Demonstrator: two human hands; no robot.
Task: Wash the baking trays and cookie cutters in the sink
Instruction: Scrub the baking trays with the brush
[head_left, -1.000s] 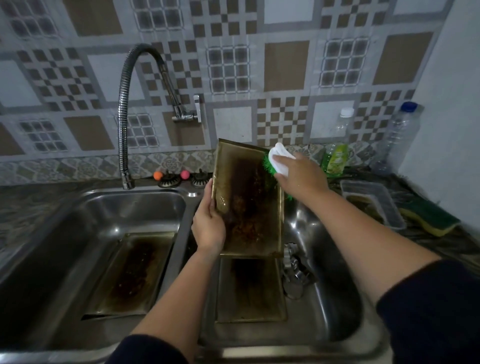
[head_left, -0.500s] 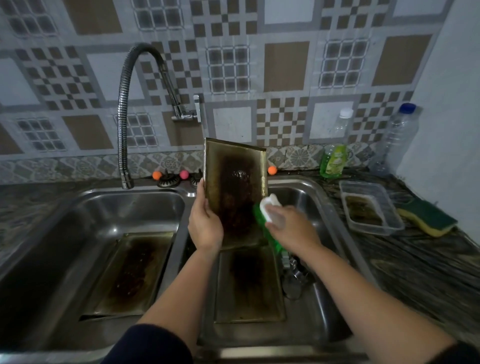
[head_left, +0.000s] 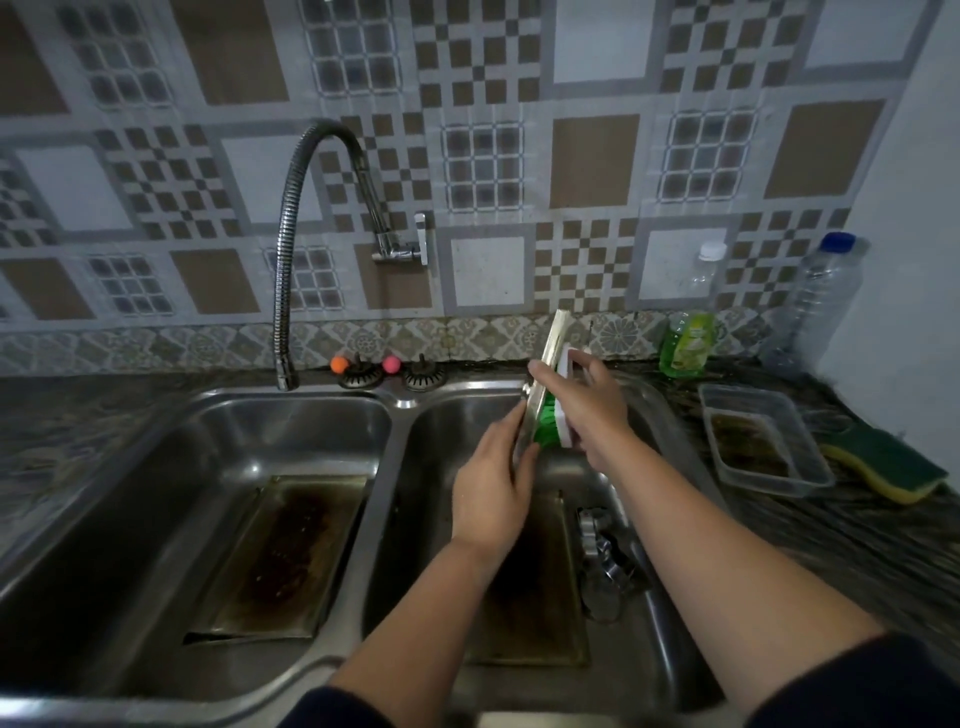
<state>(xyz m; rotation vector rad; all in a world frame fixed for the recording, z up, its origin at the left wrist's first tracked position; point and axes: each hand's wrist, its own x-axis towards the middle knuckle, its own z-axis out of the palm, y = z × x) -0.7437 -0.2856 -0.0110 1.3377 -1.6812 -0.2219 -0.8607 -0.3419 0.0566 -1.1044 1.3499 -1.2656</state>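
In the stainless-steel double sink (head_left: 400, 415) we see, nearest us, a blackened rectangular baking tray (head_left: 524, 597) lying flat on the floor of the right basin, partly hidden under our forearms, with a small heap of shiny metal cookie cutters (head_left: 602, 561) just beside it on the right. A second burnt rectangular baking tray (head_left: 280, 551) lies flat in the left basin. Above the right basin our left hand (head_left: 493, 493) has its grip closed on the lower edge of a third metal baking tray (head_left: 545, 364), held upright and edge-on to us. Our right hand (head_left: 587, 405) is clamped around a white-backed scrubbing brush with green bristles (head_left: 558, 415), the bristles pressed against the tray's right face. On the dark bench to the right stand a clear plastic tub holding brownish residue (head_left: 763, 447) and a green-and-yellow sponge (head_left: 888, 462). Farther back are a green dish-soap bottle (head_left: 685, 343), a clear water bottle with a blue cap (head_left: 826, 296) and the curved chrome flexible tap (head_left: 291, 249).
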